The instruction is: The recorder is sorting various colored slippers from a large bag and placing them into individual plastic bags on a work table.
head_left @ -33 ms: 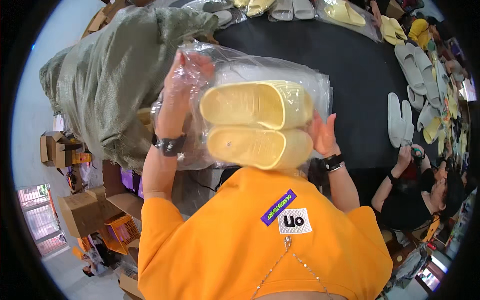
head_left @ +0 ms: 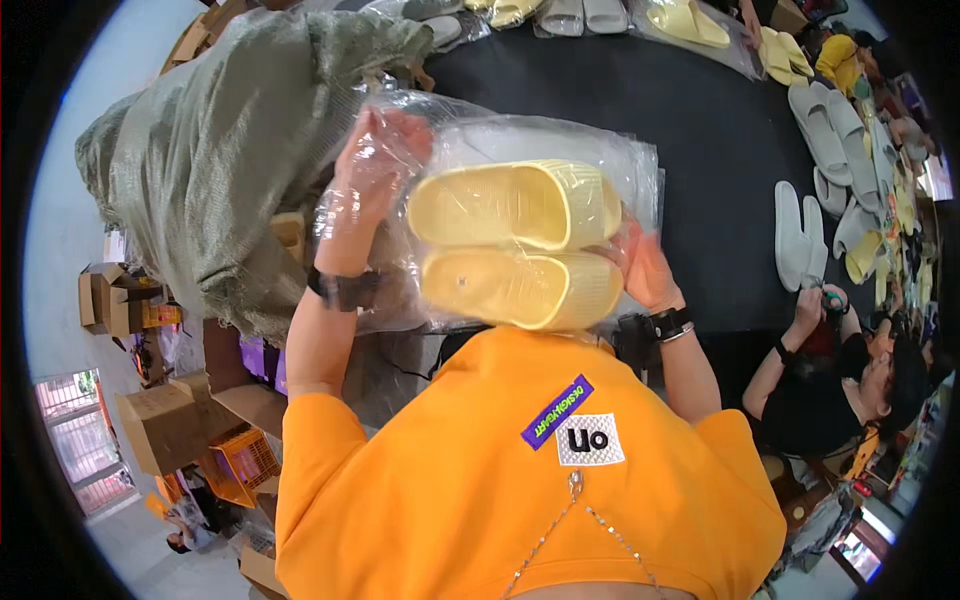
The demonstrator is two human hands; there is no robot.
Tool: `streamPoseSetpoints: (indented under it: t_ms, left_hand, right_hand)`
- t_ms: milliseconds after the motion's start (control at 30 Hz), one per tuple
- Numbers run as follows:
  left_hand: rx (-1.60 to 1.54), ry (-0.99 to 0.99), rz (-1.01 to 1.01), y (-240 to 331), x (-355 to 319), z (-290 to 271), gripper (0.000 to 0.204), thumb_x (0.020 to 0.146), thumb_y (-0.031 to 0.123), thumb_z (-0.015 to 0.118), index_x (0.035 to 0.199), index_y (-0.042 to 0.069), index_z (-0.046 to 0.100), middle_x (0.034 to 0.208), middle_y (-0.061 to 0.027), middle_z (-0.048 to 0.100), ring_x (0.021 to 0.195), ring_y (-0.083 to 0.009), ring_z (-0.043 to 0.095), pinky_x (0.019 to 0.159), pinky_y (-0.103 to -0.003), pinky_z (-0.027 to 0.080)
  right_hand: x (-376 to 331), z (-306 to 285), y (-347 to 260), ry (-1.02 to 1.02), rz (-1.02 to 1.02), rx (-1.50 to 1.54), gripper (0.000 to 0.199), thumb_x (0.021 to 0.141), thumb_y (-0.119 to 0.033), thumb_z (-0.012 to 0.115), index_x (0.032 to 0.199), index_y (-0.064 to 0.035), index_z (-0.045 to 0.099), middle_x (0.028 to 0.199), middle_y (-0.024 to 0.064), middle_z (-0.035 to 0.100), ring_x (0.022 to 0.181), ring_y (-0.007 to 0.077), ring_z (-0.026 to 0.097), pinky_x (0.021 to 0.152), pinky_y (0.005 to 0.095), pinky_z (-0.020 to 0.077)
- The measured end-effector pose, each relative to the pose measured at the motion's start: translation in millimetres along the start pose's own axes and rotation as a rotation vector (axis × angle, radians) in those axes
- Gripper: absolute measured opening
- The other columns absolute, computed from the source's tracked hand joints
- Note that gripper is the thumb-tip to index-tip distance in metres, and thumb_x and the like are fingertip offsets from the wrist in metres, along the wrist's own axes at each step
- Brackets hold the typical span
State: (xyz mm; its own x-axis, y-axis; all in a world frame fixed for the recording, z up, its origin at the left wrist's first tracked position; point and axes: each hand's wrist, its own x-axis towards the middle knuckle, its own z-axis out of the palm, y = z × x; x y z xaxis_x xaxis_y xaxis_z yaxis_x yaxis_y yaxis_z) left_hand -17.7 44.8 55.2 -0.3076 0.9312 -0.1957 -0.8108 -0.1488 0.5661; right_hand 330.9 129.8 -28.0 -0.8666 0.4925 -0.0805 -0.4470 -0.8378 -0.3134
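A pair of pale yellow slippers (head_left: 490, 205) lies side by side, soles down, within a clear plastic bag (head_left: 480, 140) in front of my chest. Clear film also drapes over my left hand (head_left: 388, 150), at the bag's left end past the slippers' heels; its fingers are bent, closed on the film. My right hand (head_left: 650, 268) is against the toe ends of the slippers, gripping them, with its fingertips partly hidden by the bag and the toes. More flat clear bags (head_left: 645, 165) seem to lie underneath.
The black tabletop (head_left: 700, 130) carries grey slippers (head_left: 800, 235) at right and bagged yellow and grey pairs along its far edge. A large grey-green woven sack (head_left: 230, 150) stands at left, above cardboard boxes (head_left: 165, 425). A co-worker (head_left: 825, 395) in black sits at right.
The slippers have shifted slightly to the right inside the bag, toward my right hand. My left hand has moved a little, with the film wrapped more over it.
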Motion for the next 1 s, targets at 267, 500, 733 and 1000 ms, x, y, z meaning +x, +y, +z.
streamPoseSetpoints:
  t_ms: [267, 500, 733, 1000]
  left_hand:
    - [0.671, 0.273, 0.068, -33.8, 9.9, -63.6, 0.026, 0.088, 0.021, 0.05, 0.108, 0.004, 0.052, 0.099, -0.0088, 0.058, 0.092, -0.0181, 0.054, 0.078, -0.034, 0.042]
    - [0.921, 0.168, 0.04, -24.5, -40.3, -26.4, 0.045, 0.085, 0.025, 0.055, 0.122, 0.002, 0.043, 0.118, -0.0117, 0.049, 0.106, -0.0176, 0.046, 0.088, -0.031, 0.038]
    - [1.027, 0.332, -0.06, -89.7, -86.2, -50.9, 0.063, 0.08, 0.02, 0.061, 0.131, 0.002, 0.029, 0.11, -0.0154, 0.05, 0.096, -0.0188, 0.052, 0.079, -0.029, 0.043]
    - [0.581, -0.062, -0.204, -50.7, -89.5, -29.9, 0.027, 0.091, 0.023, 0.046, 0.109, 0.003, 0.049, 0.079, -0.0089, 0.059, 0.067, -0.0135, 0.057, 0.06, -0.026, 0.045]
  right_hand:
    - [-14.9, -78.7, -27.0, 0.717, -0.023, -0.898, 0.049, 0.084, -0.009, 0.054, 0.129, -0.0041, 0.034, 0.109, 0.0106, 0.054, 0.092, 0.0166, 0.055, 0.077, 0.029, 0.0462]
    - [-26.8, -86.5, -16.3, 0.784, -0.021, -1.116, 0.053, 0.082, -0.011, 0.057, 0.13, -0.0024, 0.034, 0.101, 0.0094, 0.055, 0.087, 0.0132, 0.053, 0.072, 0.0241, 0.0429]
    - [-17.3, -114.9, -11.3, 0.841, -0.076, -1.272, 0.047, 0.082, -0.009, 0.056, 0.126, -0.0017, 0.04, 0.096, 0.011, 0.057, 0.085, 0.0143, 0.055, 0.074, 0.025, 0.0441]
    - [-17.1, -132.1, -20.8, 0.885, -0.201, -1.206, 0.034, 0.085, -0.005, 0.048, 0.119, 0.0009, 0.045, 0.08, 0.0061, 0.057, 0.069, 0.0111, 0.054, 0.063, 0.0244, 0.044]
